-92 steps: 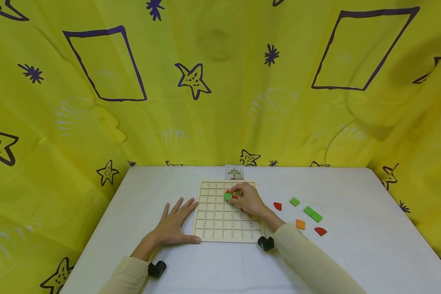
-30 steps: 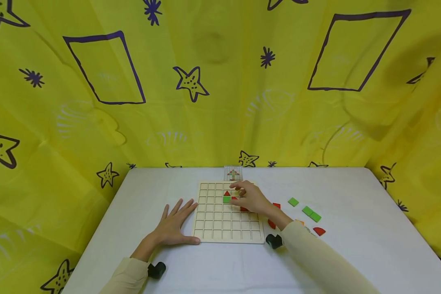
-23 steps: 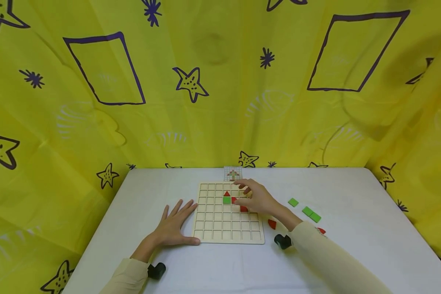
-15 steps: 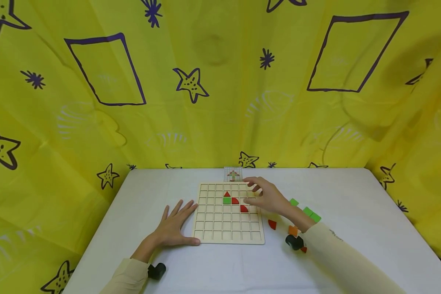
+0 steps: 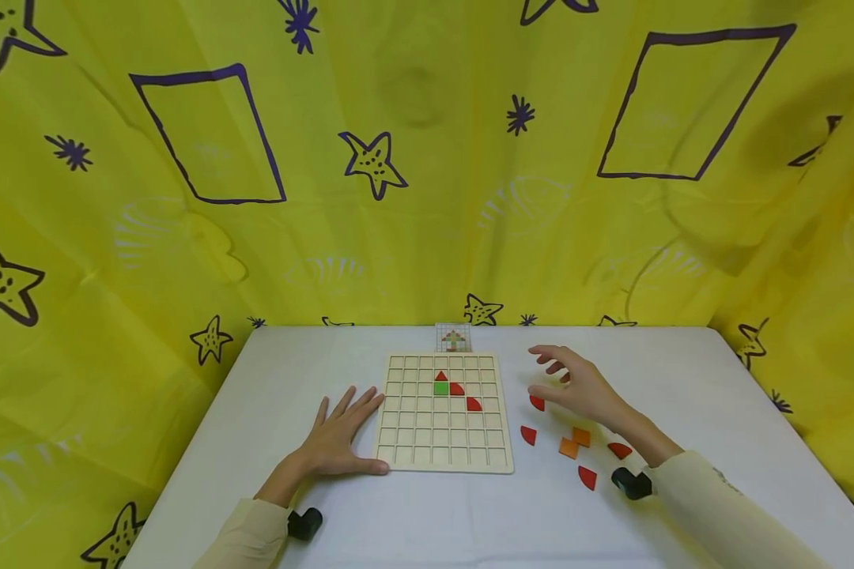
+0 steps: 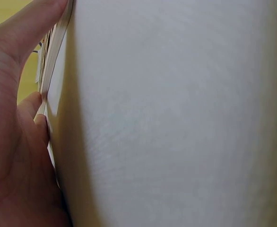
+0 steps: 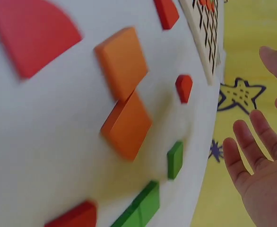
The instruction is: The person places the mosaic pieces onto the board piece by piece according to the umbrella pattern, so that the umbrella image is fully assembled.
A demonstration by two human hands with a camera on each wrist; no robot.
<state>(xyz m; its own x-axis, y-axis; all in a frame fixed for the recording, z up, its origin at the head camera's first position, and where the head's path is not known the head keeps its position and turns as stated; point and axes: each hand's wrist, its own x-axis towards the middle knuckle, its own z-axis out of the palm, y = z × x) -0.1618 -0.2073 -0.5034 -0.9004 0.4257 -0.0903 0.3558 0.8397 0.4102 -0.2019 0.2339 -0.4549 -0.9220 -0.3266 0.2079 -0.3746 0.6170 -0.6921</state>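
Observation:
A wooden grid board lies on the white table. Within its cells are a red triangle, a green square and two red quarter circles, one beside the green square and one lower right. My left hand is spread flat, its thumb and fingertips touching the board's left side. Right of the board, my right hand hovers with loosely bent fingers and nothing in them. Beneath its thumb shows a red quarter circle. Green squares on the table are hidden by this hand in the head view.
A small pattern card sits behind the board. Two orange squares touch or nearly touch, with more red quarter circles scattered around them. A yellow curtain hangs behind the table.
My right hand has left the board and moved right over the loose pieces, uncovering the tiles in the grid. The left hand stays at the board's edge.

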